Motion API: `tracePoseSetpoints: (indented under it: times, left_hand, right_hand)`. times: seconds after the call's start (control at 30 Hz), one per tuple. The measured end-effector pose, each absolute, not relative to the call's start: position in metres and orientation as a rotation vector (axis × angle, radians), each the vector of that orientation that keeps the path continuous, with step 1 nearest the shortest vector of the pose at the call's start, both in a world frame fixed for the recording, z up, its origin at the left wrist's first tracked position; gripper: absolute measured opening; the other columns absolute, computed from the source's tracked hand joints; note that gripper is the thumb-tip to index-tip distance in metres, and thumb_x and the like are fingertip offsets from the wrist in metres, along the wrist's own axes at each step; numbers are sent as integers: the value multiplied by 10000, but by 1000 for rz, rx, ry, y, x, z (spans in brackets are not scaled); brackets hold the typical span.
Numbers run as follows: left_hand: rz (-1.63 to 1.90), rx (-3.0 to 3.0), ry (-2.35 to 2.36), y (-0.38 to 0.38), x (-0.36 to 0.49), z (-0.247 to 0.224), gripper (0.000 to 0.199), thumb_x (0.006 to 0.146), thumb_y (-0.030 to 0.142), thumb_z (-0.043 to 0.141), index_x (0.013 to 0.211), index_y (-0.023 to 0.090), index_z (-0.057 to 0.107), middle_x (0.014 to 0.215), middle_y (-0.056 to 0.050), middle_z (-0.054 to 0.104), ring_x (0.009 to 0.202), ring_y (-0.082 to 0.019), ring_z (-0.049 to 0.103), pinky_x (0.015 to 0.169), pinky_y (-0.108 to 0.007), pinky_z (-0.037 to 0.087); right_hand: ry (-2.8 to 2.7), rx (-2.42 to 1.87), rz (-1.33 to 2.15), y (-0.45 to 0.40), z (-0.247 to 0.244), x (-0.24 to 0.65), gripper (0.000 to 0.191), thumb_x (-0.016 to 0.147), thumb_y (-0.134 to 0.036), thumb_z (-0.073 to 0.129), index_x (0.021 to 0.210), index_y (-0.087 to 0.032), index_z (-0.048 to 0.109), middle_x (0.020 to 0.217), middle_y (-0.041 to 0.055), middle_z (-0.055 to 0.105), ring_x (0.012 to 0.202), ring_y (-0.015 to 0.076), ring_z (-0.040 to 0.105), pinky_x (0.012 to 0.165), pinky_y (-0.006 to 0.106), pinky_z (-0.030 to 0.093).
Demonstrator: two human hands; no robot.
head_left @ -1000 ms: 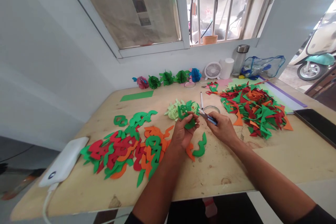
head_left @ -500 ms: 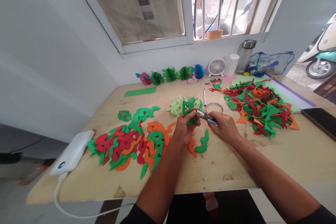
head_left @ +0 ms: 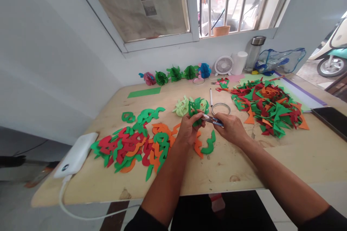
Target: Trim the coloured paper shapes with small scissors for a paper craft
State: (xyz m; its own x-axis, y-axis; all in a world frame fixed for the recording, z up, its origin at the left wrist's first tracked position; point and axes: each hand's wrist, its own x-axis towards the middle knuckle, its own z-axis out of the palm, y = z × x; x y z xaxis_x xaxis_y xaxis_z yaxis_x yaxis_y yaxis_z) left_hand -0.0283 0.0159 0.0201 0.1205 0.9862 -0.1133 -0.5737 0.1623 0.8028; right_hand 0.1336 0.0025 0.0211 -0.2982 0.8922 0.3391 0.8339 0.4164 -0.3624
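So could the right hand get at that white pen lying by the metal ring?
Probably yes: the white pen lies on bare table just beyond the right hand, though that hand already holds small blue-handled scissors.

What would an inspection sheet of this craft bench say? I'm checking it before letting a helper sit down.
Surface: wooden table, bare along the near edge.
Job's things: green paper piece in the left hand; small cutter in the right hand.
Clutter: cut shapes at left, scrap pile at right, pale green pieces, tape ring, pen, paper flowers, fan, bottle.
Grip: both hands closed on their things.
Cables: white cord hangs from the power bank.
Surroundings: barred window, scooter outside.
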Motion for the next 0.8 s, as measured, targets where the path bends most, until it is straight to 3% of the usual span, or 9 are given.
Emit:
tracePoseSetpoints:
  times: [0.8]
  left_hand:
    - [1413,571,768,22,-27,15,223,553,190,782,650,131,590,548,41,528,462,-55,485,458,-199,382]
  right_hand:
    - [-2139,-1825,38,11,22,141,181,804,-297,470,861,-218,623,756,62,675,688,196,583,542,270,240]
